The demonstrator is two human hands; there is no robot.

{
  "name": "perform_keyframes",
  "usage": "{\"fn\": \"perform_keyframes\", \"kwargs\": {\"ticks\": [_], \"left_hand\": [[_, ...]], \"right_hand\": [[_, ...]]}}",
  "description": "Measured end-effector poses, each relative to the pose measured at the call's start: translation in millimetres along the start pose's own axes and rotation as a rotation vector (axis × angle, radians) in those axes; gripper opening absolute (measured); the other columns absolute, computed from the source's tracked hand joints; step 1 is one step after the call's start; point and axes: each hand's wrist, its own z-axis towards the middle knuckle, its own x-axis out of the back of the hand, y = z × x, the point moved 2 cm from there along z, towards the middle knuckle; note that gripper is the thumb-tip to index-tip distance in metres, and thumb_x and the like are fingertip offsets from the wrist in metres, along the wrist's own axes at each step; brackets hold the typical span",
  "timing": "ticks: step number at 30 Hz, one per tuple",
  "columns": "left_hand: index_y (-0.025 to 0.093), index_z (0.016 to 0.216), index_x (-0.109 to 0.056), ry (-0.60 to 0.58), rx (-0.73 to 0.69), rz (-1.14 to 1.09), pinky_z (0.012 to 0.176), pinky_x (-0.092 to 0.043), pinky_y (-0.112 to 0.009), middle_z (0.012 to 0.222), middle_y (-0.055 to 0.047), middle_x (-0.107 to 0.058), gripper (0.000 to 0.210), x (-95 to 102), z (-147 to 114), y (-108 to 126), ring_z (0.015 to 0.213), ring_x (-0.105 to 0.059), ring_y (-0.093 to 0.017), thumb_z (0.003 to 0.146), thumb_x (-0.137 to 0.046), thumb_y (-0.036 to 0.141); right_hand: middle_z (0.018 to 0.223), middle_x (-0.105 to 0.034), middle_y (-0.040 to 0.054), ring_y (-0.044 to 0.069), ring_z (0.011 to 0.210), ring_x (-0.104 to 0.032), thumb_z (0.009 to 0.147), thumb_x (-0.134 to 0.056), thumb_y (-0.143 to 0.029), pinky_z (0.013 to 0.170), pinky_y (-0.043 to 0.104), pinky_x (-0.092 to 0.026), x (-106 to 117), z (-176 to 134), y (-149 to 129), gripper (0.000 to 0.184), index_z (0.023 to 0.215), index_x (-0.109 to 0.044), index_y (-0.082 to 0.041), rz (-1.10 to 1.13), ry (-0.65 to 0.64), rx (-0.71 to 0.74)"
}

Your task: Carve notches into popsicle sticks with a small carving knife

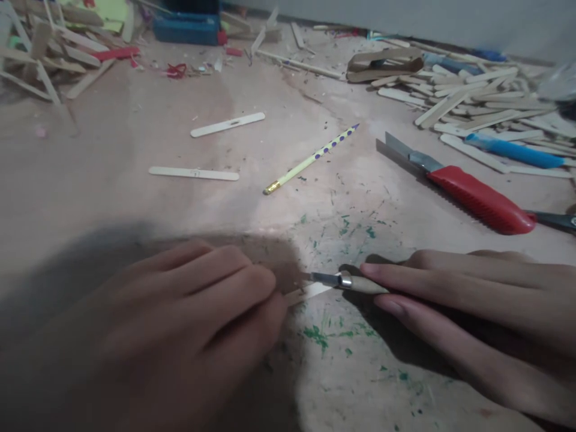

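My left hand (207, 318) is closed on a popsicle stick (315, 290), whose pale end sticks out to the right past the fingertips. Between the thumb and fingers of my right hand (450, 300) is a small carving knife (364, 284) with a wooden handle, a metal collar and a short flat blade. Its blade points left, just above the stick's free end; whether the two touch I cannot tell. Farther back lie a popsicle stick with a small slot (234, 123) and another with pencil marks (194, 173). A yellow pencil with purple dots (310, 159) rests beside them.
A red-handled utility knife (481, 198) lies at right, blade toward the back. Behind it spreads a pile of popsicle sticks (486, 99) with a blue pen-like tube (515, 150). More sticks (49, 48) heap at back left, near a blue box (186, 28). Green flecks mark the tabletop.
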Motion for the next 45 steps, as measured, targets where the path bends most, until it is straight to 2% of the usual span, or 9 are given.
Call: {"fn": "perform_keyframes", "kwargs": {"ticks": [4, 8, 14, 19, 27, 32, 36, 40, 45], "left_hand": [[0.026, 0.140, -0.078, -0.064, -0.025, 0.003, 0.108, -0.075, -0.041, 0.134, -0.002, -0.091, 0.033, -0.4, 10.9, -6.7, 0.121, -0.087, -0.024, 0.127, -0.053, 0.010], [0.025, 0.130, -0.076, -0.061, -0.045, 0.006, 0.095, -0.072, -0.042, 0.126, -0.001, -0.087, 0.028, 1.2, 14.9, -7.8, 0.109, -0.082, -0.024, 0.131, -0.049, 0.017], [0.026, 0.144, -0.079, -0.078, -0.037, -0.045, 0.114, -0.070, -0.046, 0.129, -0.004, -0.089, 0.031, -0.4, 13.3, -9.4, 0.126, -0.085, -0.027, 0.128, -0.056, 0.014], [0.025, 0.136, -0.078, -0.062, -0.052, -0.045, 0.109, -0.070, -0.042, 0.129, -0.003, -0.089, 0.030, 0.1, 16.0, -8.1, 0.124, -0.086, -0.024, 0.131, -0.051, 0.014], [0.025, 0.128, -0.076, -0.074, -0.046, -0.066, 0.111, -0.070, -0.044, 0.128, -0.003, -0.089, 0.034, -3.6, 17.4, -8.6, 0.123, -0.085, -0.023, 0.138, -0.044, 0.019], [0.026, 0.126, -0.077, -0.092, -0.038, -0.072, 0.104, -0.067, -0.045, 0.130, -0.003, -0.088, 0.030, -3.5, 14.9, -9.6, 0.115, -0.081, -0.024, 0.132, -0.050, 0.014], [0.027, 0.126, -0.078, -0.083, -0.020, -0.076, 0.104, -0.068, -0.043, 0.129, -0.003, -0.088, 0.028, -4.1, 12.0, -8.1, 0.115, -0.082, -0.024, 0.123, -0.057, 0.008], [0.028, 0.125, -0.076, -0.061, 0.001, -0.125, 0.103, -0.068, -0.039, 0.127, -0.001, -0.087, 0.030, -4.2, 11.9, -6.7, 0.115, -0.082, -0.022, 0.123, -0.055, 0.005], [0.025, 0.126, -0.076, -0.055, -0.021, -0.125, 0.101, -0.064, -0.038, 0.125, 0.000, -0.084, 0.030, -2.6, 15.7, -6.2, 0.112, -0.079, -0.019, 0.125, -0.056, 0.003]], "right_hand": [[0.097, -0.090, -0.0035, 0.015, 0.064, -0.081, 0.137, -0.060, -0.027, 0.053, 0.034, -0.060, -0.5, -1.4, -1.7, 0.027, 0.150, -0.081, -0.038, 0.001, 0.034, -0.001], [0.100, -0.090, -0.0020, 0.016, 0.065, -0.082, 0.137, -0.060, -0.031, 0.053, 0.036, -0.060, -1.3, -5.6, -0.2, 0.029, 0.154, -0.083, -0.039, -0.041, 0.013, 0.006], [0.101, -0.089, -0.0026, 0.016, 0.066, -0.082, 0.138, -0.061, -0.034, 0.054, 0.037, -0.059, -1.9, -7.0, 1.0, 0.027, 0.155, -0.082, -0.040, -0.027, -0.029, 0.027], [0.105, -0.092, -0.0027, 0.019, 0.068, -0.085, 0.137, -0.059, -0.032, 0.057, 0.039, -0.064, -3.2, -7.5, -1.3, 0.029, 0.155, -0.080, -0.041, -0.064, -0.021, 0.015], [0.102, -0.092, -0.0022, 0.021, 0.066, -0.083, 0.138, -0.058, -0.034, 0.056, 0.043, -0.059, -2.3, -9.4, -4.3, 0.027, 0.151, -0.081, -0.039, -0.142, -0.032, 0.050], [0.101, -0.091, -0.0012, 0.018, 0.065, -0.081, 0.141, -0.048, -0.031, 0.056, 0.041, -0.058, -7.8, -6.4, -5.1, 0.034, 0.154, -0.079, -0.036, -0.097, -0.054, 0.069], [0.092, -0.086, -0.0026, 0.016, 0.063, -0.076, 0.140, -0.053, -0.029, 0.056, 0.037, -0.058, -11.1, -4.2, -8.5, 0.029, 0.156, -0.078, -0.031, -0.032, -0.042, 0.068], [0.091, -0.085, -0.0035, 0.016, 0.063, -0.075, 0.138, -0.058, -0.022, 0.057, 0.037, -0.059, -10.7, -1.1, -12.7, 0.025, 0.152, -0.077, -0.029, -0.033, -0.019, 0.058], [0.097, -0.089, -0.0024, 0.013, 0.062, -0.074, 0.140, -0.056, -0.029, 0.054, 0.033, -0.057, -10.0, 2.8, -8.8, 0.024, 0.152, -0.076, -0.030, 0.044, -0.040, 0.066]]}}
